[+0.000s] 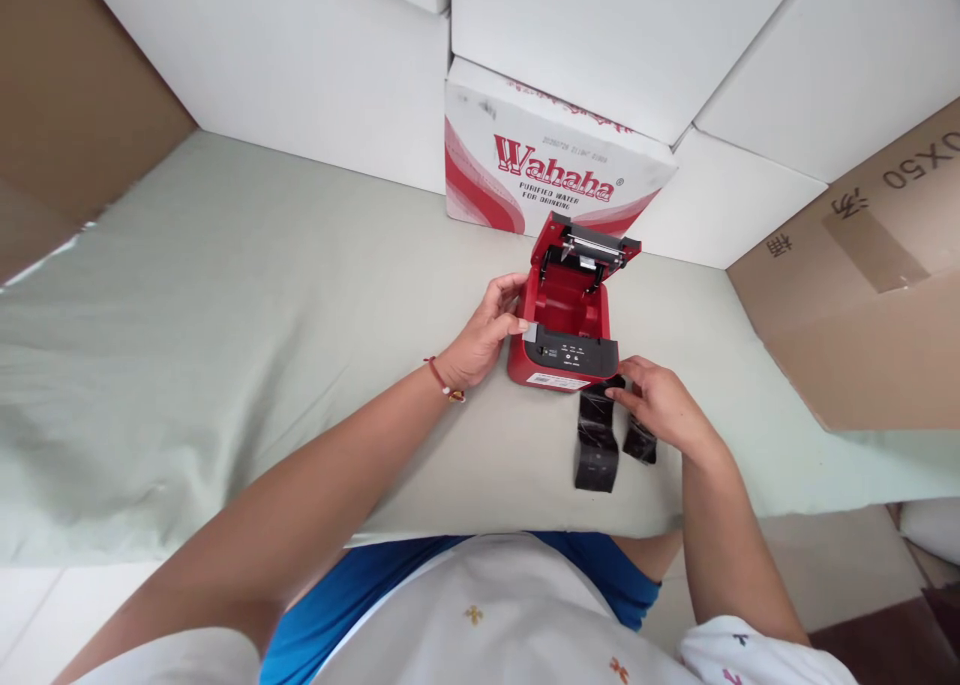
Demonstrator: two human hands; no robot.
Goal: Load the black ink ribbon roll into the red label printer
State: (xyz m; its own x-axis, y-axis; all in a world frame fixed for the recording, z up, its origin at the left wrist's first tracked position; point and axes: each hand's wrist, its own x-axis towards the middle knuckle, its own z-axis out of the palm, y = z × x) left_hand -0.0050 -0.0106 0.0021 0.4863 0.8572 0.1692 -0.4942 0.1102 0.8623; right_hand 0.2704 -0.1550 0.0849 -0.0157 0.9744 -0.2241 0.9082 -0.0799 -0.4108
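A red and black label printer [566,357] sits on the cloth with its lid [589,245] raised and its inner bay [568,300] exposed. My left hand [484,340] grips its left side, the thumb at the grey tab on the front corner and the fingers along the wall. At the printer's front right corner, my right hand [660,400] has thumb and fingertips closed around a bit of glossy black strip [598,450]. The strip runs down over the cloth towards me. Another black piece [640,442] shows under the right hand; whether the two join is hidden.
A pale green cloth [315,285] covers the work surface. Behind the printer stands a Wahaha water carton [555,165], with white boxes [622,35] stacked around it. Brown cardboard boxes flank the surface at left [82,115] and right [862,265].
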